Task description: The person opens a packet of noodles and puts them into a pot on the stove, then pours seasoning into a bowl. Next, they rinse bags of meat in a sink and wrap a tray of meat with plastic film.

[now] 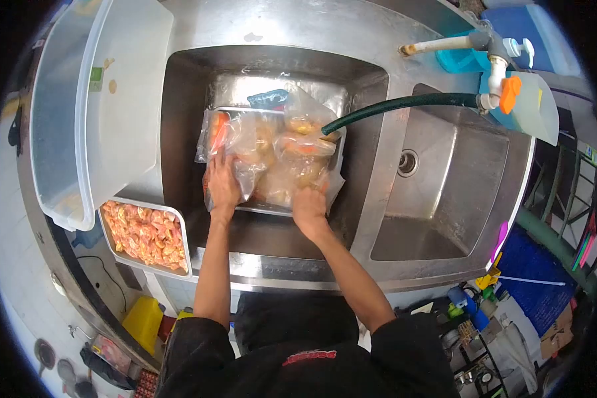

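Clear, food-filled plastic bags [254, 142] are piled on a silver metal tray [265, 210] in the left steel basin [272, 237], touched by the loosely open left hand [223, 184]; the curled right hand's [310, 207] hold cannot be told.

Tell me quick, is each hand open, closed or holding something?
Left hand: open, fingers against the plastic bags.
Right hand: fingers curled against the bags; whether gripping, cannot be told.
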